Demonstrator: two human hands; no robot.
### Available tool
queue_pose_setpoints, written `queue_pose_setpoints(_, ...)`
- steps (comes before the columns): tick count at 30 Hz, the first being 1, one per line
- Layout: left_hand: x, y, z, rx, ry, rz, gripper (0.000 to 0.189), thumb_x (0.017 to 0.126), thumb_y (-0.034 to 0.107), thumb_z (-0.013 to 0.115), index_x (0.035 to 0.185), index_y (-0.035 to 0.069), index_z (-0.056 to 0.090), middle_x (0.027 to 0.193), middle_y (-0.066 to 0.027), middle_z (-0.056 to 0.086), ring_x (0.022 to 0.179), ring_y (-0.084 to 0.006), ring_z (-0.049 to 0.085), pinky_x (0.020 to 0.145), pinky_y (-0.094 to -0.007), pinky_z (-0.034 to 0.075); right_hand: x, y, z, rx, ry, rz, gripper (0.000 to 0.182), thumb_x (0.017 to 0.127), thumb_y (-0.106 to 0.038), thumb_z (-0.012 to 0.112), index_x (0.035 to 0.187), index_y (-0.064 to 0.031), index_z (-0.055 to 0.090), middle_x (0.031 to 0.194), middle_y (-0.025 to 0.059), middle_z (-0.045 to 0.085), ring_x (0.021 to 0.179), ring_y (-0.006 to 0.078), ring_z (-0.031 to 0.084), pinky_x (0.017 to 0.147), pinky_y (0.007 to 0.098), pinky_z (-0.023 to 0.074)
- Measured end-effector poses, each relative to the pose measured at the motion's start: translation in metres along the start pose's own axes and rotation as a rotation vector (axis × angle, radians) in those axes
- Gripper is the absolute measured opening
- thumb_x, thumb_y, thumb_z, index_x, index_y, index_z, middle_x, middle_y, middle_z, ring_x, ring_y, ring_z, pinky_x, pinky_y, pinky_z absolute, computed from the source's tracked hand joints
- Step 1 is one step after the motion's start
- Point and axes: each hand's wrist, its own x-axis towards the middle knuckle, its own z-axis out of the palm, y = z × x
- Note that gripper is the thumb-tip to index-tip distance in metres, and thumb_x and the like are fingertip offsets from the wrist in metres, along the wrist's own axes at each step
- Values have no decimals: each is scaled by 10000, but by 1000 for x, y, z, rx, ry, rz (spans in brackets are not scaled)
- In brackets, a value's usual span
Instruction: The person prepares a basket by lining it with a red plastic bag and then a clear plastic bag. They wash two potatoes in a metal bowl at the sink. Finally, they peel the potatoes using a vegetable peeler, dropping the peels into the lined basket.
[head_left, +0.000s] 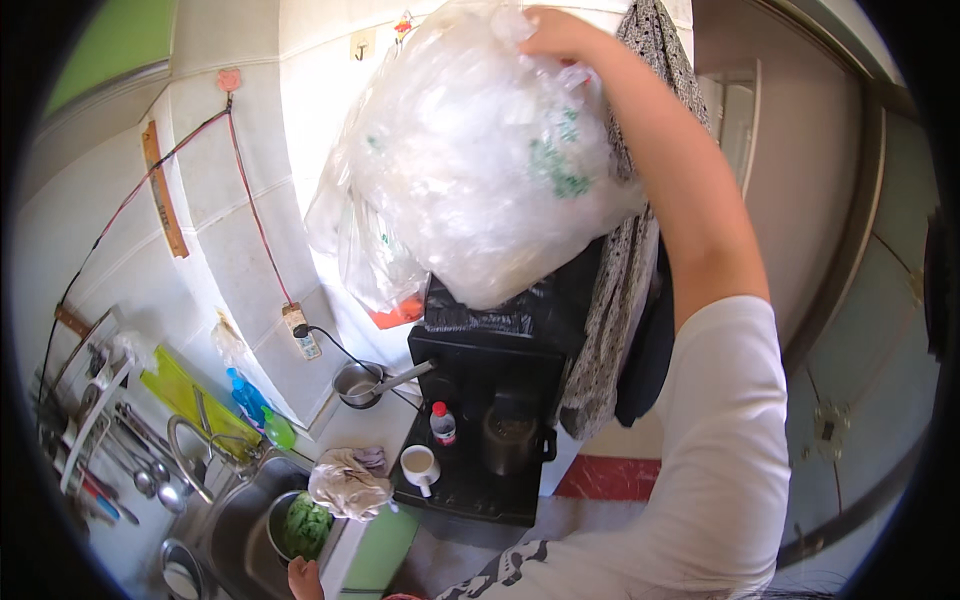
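A big clear plastic bag (457, 142), stuffed with crumpled plastic bags that bear green print, hangs at the wall. My right hand (559, 36) is raised to its top, the fingers pinching the thin plastic near the opening. Low in the view, my left hand (304, 579) is by the near rim of a metal bowl (273, 534) in the sink. Only part of this hand shows, and its fingers look bent; whether they grip the rim is unclear. Green leafy vegetables (307, 523) fill the bowl.
A black stand (480, 480) carries a white mug (420, 466), a red-capped bottle (443, 424) and a kettle-like pot (508, 441). A saucepan (358, 384) and a crumpled cloth (349, 484) lie beside the sink (240, 525). Patterned fabric (611, 322) hangs right of the bag.
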Motion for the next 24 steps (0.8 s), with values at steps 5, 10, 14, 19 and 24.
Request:
queue_pose_setpoints(5,-110,122,73,114,65,-166,476,892,315,627,1256,11,579,1259,-222,583,1169,-315,552,977,-388,426,-5,11,-35,586,281,231,325,752,-210,707,947,44,651,906,232,689,773,249,694,659,340,559)
queue_pose_setpoints(10,-191,133,110,-131,250,-65,355,880,137,627,1186,-39,596,1081,-192,662,1000,-236,635,877,-365,493,-17,36,-38,1682,609,-111,310,793,-76,623,1057,85,604,921,156,675,766,248,669,605,360,544)
queue_pose_setpoints(14,-245,146,133,-266,344,-45,295,871,22,595,1151,-68,587,1001,-175,686,955,-206,661,854,-320,511,67,89,16,1061,-383,-207,341,842,-170,599,1132,11,612,1028,173,672,846,325,667,759,417,561)
queue_pose_setpoints(19,-332,141,133,-77,479,-104,311,835,14,608,1143,-25,600,976,-176,688,926,-202,669,848,-322,509,22,42,16,-173,-133,-517,310,901,-170,536,1157,-51,664,1098,125,690,1025,266,643,902,352,488)
queue_pose_setpoints(24,-451,142,134,105,510,-400,408,883,230,623,1212,-9,586,947,-175,658,883,-267,616,865,-412,479,-11,-6,60,408,-254,-436,504,838,-239,576,1307,-54,564,1352,185,540,1227,342,521,1035,384,399)
